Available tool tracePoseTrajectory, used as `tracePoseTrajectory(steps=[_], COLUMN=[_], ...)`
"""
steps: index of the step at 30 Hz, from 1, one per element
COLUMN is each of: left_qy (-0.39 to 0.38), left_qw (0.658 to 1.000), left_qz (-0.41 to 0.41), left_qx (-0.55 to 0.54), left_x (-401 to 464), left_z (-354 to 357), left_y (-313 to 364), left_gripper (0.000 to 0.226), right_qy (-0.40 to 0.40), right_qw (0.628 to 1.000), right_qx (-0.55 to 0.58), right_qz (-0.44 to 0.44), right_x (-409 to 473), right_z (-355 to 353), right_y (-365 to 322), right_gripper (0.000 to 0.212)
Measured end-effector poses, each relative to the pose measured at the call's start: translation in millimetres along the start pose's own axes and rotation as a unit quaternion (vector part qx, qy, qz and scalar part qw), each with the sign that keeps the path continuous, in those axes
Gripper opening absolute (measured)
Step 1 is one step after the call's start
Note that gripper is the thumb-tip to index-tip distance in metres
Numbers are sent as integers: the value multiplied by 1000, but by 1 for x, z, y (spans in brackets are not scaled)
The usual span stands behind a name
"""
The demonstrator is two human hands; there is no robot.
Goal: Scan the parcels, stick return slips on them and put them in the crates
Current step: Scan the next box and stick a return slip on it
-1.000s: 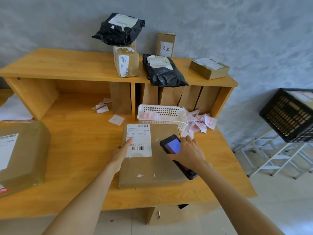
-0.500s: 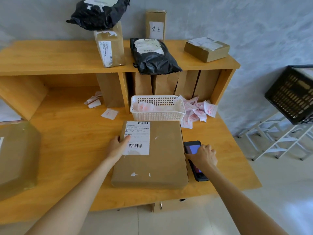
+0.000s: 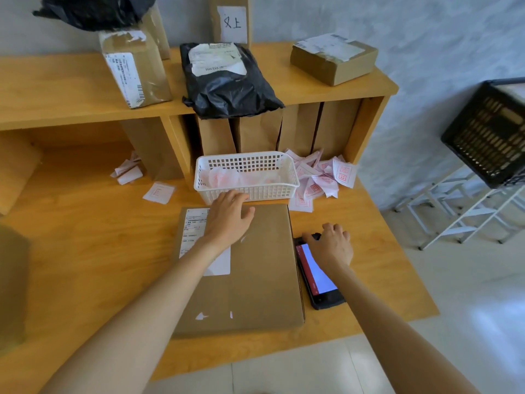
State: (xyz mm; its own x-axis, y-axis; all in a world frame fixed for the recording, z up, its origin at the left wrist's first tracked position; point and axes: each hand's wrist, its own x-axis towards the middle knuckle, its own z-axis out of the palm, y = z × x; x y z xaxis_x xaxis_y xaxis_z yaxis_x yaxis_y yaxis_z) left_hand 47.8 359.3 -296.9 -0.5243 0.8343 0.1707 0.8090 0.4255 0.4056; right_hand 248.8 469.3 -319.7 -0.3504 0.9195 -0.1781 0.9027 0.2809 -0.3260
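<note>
The flat brown parcel (image 3: 250, 268) lies on the wooden counter (image 3: 85, 251) in the lower middle of the frame, its long side running away from the viewer. The left hand (image 3: 228, 220) reaches across its far end, fingers (image 3: 237, 198) spread and loosely straight, their tips at the near wall of the white basket (image 3: 247, 177) that stands just beyond the parcel; they grip nothing. The forearm crosses the white shipping label (image 3: 196, 228) stuck on the parcel's upper left part, hiding its middle. The parcel is plain cardboard with a few small white scuffs near its near edge.

Just right of the parcel a dark handheld scanner (image 3: 319, 275) lies flat on the counter, screen lit blue-white. The right hand (image 3: 332, 245) rests over its far end with fingers curled around the top of the device.

The basket holds pale slips with red print, and more return slips (image 3: 321, 177) lie heaped on the counter to its right; a few loose ones (image 3: 159, 191) lie to its left. On the shelf (image 3: 56, 89) above, across the top of the frame, stand a taped box (image 3: 136, 72), a black poly bag (image 3: 227, 81) and a low box (image 3: 335, 58). At the right edge a black crate (image 3: 488, 132) sits on a white rack (image 3: 466, 217).
</note>
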Motion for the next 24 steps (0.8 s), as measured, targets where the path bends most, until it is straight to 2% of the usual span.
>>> tracePoseTrajectory(steps=[3,7,11,15,18,20,24], left_qy=[-36,-21,-9,-4,5,6,7], left_qw=[999,999,999,999,999,999,1000], left_qz=[0,-4,0,2,8,8,5], left_qx=[7,45,38,40,33,31,28], left_x=[12,14,15,15,15,14,14], left_z=[13,29,30,32,33,33,32], left_y=[1,-6,-6,-7,-7,-8,-8], left_gripper=[31,34,31,41,46,46,46], right_qy=[-4,-13,-57,-116,-121,-119,-105], right_qw=[983,902,814,733,714,721,722], right_qx=[172,388,511,594,606,594,592], right_qz=[71,188,271,310,328,338,342], right_x=[27,65,105,133,139,139,135], right_z=[-3,-10,-17,-17,-20,-21,-22], right_y=[3,8,2,-5,-12,-16,-15], right_gripper=[49,38,47,62,49,32,12])
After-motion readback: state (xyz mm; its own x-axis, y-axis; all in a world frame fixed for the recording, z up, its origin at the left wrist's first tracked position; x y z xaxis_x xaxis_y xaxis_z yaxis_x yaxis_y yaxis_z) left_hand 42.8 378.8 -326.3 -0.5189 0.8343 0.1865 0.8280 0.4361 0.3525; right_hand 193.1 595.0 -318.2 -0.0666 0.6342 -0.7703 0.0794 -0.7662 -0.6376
